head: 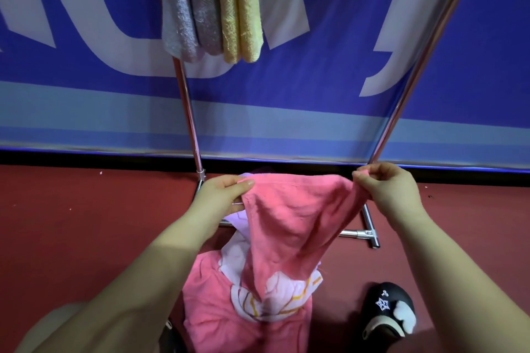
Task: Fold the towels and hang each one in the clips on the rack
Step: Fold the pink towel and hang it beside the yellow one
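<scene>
Left hand [222, 195] pinches one top corner of pink towel [289, 223]. Right hand [387, 186] pinches other top corner. Towel held up between both hands, hangs down, low in front of rack [190, 123]. More pink and white cloth [243, 304] below on red floor [71, 223]. Gray towel [186, 8] and yellow towel [241, 8] hang side by side up on rack. Black shoe [387, 309] at bottom right.

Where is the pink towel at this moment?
In the head view, the pink terry towel hangs centre-low in front of the chrome rack's base, pinched at its top corners by the left hand and right hand.
</scene>
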A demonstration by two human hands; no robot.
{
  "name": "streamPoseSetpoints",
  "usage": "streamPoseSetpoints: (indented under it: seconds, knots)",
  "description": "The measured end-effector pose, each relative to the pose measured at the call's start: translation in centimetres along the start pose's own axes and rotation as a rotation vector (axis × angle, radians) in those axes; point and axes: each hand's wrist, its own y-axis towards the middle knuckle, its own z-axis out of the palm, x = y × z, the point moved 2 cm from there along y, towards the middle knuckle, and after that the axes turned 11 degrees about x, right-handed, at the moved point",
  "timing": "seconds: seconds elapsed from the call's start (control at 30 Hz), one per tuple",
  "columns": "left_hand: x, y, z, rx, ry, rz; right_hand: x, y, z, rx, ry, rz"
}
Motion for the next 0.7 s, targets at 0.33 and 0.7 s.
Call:
streamPoseSetpoints:
  seconds: [0.33,0.7]
  knots:
    - [0.7,0.5,5.8,0.146,-0.189,0.011,2.3,-3.7,7.7,0.241,0.46,0.071]
    - [0.0,1.3,6.4,0.029,-0.125,0.105,3.3,-3.4,8.2,0.278,0.517,0.032]
